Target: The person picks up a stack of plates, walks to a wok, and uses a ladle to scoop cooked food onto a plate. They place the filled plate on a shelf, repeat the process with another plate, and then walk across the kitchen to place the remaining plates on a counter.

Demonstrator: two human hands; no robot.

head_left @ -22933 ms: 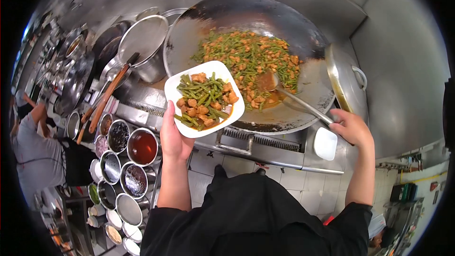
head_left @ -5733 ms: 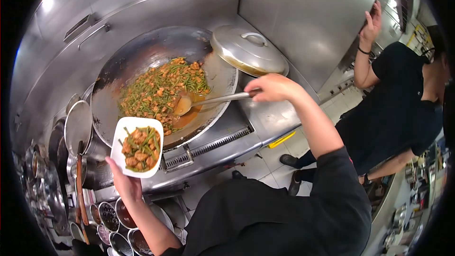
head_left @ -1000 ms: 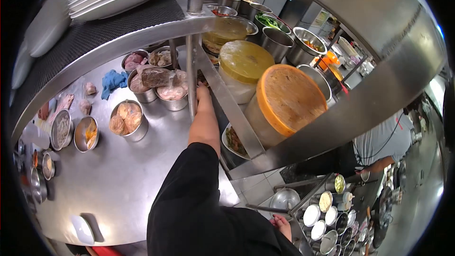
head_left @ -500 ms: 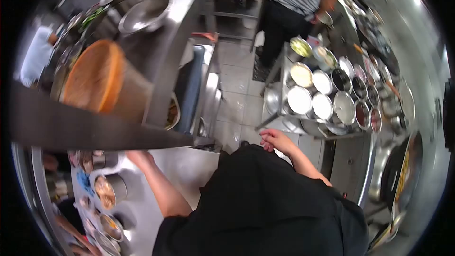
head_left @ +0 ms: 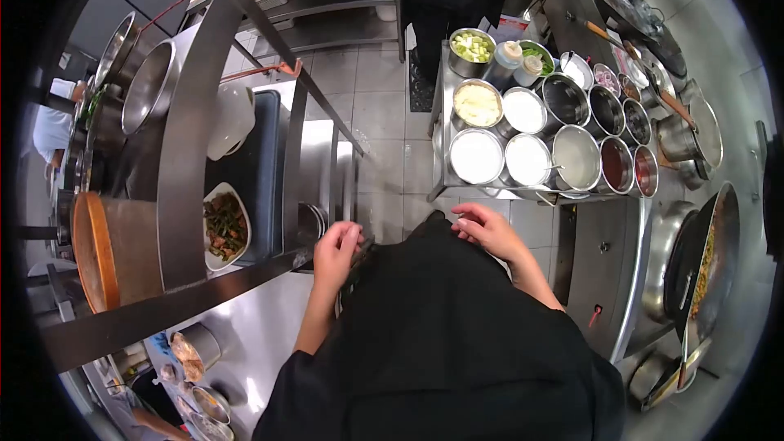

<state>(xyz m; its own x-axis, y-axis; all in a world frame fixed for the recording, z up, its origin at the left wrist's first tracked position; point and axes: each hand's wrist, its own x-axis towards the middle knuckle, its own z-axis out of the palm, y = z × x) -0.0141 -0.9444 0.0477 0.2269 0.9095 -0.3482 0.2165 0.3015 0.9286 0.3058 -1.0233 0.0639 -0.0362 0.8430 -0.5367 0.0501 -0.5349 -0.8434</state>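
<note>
My left hand hangs in front of my black clothing, beside the metal shelf unit. Its fingers are loosely curled and somewhat apart, with nothing visible in them. On the other side, my right hand is held with bent, parted fingers and looks bare too. It is nearest to the steel cart that carries several metal pots. A pot of white contents stands at the cart's near corner. Close to my left hand, a white dish of green beans and meat rests on the shelf.
A wok with food sits on the stove at right. A round wooden board lies at left, above a steel counter with bowls. Ahead, tiled floor runs between shelf and cart. A co-worker stands beyond the cart.
My left hand has come back from over the left counter to near my body. The view has shifted forward along the aisle; the shelf unit now sits further left. My right hand stays similar.
</note>
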